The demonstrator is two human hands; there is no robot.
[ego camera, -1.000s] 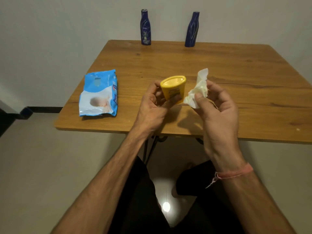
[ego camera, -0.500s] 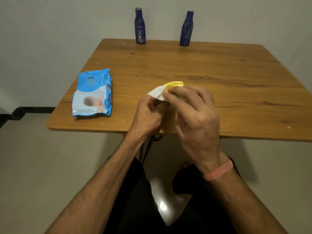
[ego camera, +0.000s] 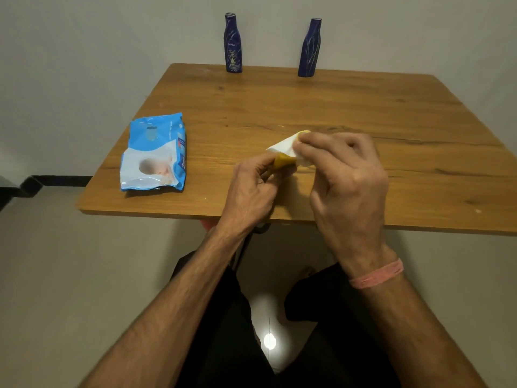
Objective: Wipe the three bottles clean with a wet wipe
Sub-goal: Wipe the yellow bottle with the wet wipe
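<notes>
Since half a second ago, little has shifted: left hand (ego camera: 251,189) still grips the yellow bottle (ego camera: 282,161) over the near table (ego camera: 363,107) edge; right hand (ego camera: 347,180) pinches the wet wipe (ego camera: 282,145) against its top, apparently rubbing. Two blue bottles (ego camera: 233,43) stand far, by the wall (ego camera: 112,37); wipes pack (ego camera: 154,152) lies left.

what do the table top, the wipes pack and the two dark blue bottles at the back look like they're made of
Table top: looks like wood or wood-look laminate, matte, with visible grain and knots. Wipes pack: soft glossy plastic film, creased and catching highlights. Left blue bottle and right blue bottle: probably moulded plastic with a slight sheen; glass cannot be ruled out.
</notes>
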